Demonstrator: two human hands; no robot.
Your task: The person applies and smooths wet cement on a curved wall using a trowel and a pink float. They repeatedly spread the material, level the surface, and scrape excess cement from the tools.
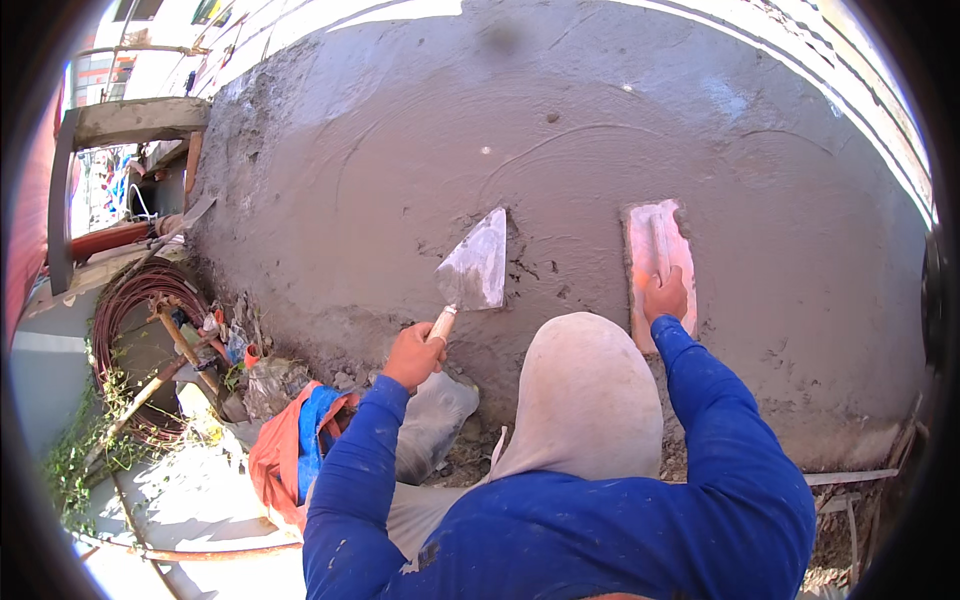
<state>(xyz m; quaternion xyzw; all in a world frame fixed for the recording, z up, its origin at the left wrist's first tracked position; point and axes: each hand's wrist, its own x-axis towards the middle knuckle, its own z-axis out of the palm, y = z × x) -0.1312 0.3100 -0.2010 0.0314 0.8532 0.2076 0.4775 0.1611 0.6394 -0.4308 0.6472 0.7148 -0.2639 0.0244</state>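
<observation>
A crumpled, translucent plastic bag point(437, 425) lies just beyond the left sleeve point(350, 465); its contents cannot be made out; near it sits an orange-and-blue bundle point(292, 450), though whether bag or loose cloth I cannot tell; farther left are a coil point(110, 315) of reddish-brown line, wooden sticks and green leaves.

The left hand point(413, 357) has its grip wrapped round the wooden handle point(443, 324) of a pointed trowel point(482, 262); the blade is a broad triangle of pale metal, smeared with grey toward the handle and cleaner toward the tip, lying over the grey mortar surface point(380, 200) left of centre; whether it presses there I cannot tell. The right hand point(668, 297) has its grip clasped on the handle of a rectangular float point(642, 275), well apart from the trowel on the right; it is pinkish-red, long and narrow, mottled with pale residue, its edges caked grey, and it appears laid flat against the mortar.

The mortar is smooth in broad patches, scored by long curved lines above the tools; small rough, dark marks show right beside the trowel blade; a rounded form point(592, 390) in cream cloth stands between the blue-sleeved arms.
</observation>
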